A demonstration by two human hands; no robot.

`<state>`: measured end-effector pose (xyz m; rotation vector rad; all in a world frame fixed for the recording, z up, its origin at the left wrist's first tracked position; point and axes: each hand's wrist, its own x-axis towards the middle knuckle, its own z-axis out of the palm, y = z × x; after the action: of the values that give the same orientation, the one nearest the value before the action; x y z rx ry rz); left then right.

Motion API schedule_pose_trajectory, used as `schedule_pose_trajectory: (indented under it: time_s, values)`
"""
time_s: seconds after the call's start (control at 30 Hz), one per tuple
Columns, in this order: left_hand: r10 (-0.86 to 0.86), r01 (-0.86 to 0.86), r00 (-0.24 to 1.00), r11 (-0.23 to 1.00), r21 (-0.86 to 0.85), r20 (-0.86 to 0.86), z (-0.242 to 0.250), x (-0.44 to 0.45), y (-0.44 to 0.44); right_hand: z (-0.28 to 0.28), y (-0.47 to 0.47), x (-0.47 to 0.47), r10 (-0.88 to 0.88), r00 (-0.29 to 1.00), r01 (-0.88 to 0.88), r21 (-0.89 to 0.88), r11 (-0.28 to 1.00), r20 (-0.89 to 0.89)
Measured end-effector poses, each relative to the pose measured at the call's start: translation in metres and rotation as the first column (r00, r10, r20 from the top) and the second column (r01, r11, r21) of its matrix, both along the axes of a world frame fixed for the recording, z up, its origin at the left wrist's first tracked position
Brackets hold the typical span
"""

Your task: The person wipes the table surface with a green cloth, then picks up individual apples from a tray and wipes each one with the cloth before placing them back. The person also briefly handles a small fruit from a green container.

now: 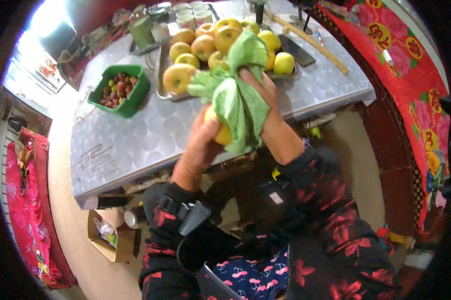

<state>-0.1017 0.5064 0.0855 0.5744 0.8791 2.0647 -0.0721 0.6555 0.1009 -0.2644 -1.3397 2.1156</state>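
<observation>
My left hand [201, 142] holds a yellow apple [222, 133] just over the table's front edge. In my right hand [268, 101] is a bunched light-green cloth [236, 108], which hangs down over the right side of that apple. Part of the fruit is hidden by the cloth and my fingers. Right behind both hands a metal tray [161, 84] carries several yellow and reddish apples [203, 47]. The cloth's upper end overlaps the apples in my view.
A green plastic basket [139, 90] of small red and green fruits stands left of the tray. Behind are several cups [186, 18]. To the right lie a dark smartphone [296, 50], a wooden stick [311, 41] and a pen [319, 37]. A cardboard box [116, 255] sits on the floor.
</observation>
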Motion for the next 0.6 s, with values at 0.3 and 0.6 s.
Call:
schedule_pose_trajectory:
  time_s: [0.3, 0.6]
  values:
    - [0.447, -0.643, 0.467, 0.764, 0.054, -0.763, 0.050, -0.043, 0.011, -0.003, 0.102, 0.057, -0.351, 0.932, 0.354, -0.016, 0.935, 0.088]
    - [-0.534, -0.873, -0.203, 0.479, -0.097, -0.821, 0.059, -0.102, 0.077, -0.023, 0.173, 0.106, -0.479, 0.877, 0.448, -0.293, 0.845, -0.039]
